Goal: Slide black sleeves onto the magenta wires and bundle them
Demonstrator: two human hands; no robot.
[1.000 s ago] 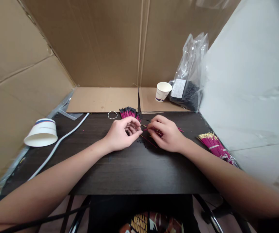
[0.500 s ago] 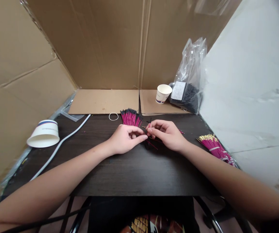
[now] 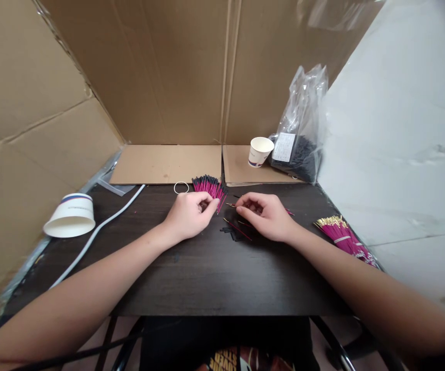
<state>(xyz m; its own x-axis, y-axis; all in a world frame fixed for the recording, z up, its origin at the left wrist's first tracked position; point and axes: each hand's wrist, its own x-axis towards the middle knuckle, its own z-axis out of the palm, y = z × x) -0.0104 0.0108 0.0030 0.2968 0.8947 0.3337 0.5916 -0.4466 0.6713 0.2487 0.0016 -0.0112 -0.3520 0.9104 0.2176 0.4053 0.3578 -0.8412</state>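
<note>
My left hand (image 3: 190, 215) is beside the bundle of magenta wires with black ends (image 3: 208, 186). Its thumb and fingers pinch a thin magenta wire (image 3: 221, 204) at the bundle's right edge. To the right, my right hand (image 3: 266, 215) has its fingers curled together, and the gold tip of a wire (image 3: 230, 205) sticks out leftward from the fingertips; the rest is hidden by the hand. Between and below the hands lie a loose magenta wire (image 3: 241, 232) with a gold tip and several short black tubes (image 3: 230, 233) on the dark table.
A tied bundle of magenta wires with gold ends (image 3: 342, 237) lies at right. Behind stand a paper cup (image 3: 260, 152) and a clear bag of black pieces (image 3: 297, 154). At left are a tipped paper cup (image 3: 71, 214) and a white cable (image 3: 102, 223). A white ring (image 3: 181, 187) lies by the bundle.
My hands have parted. The left one has moved left to the black-ended bundle, while the right stays nearly in place. The black tubes between them are now uncovered.
</note>
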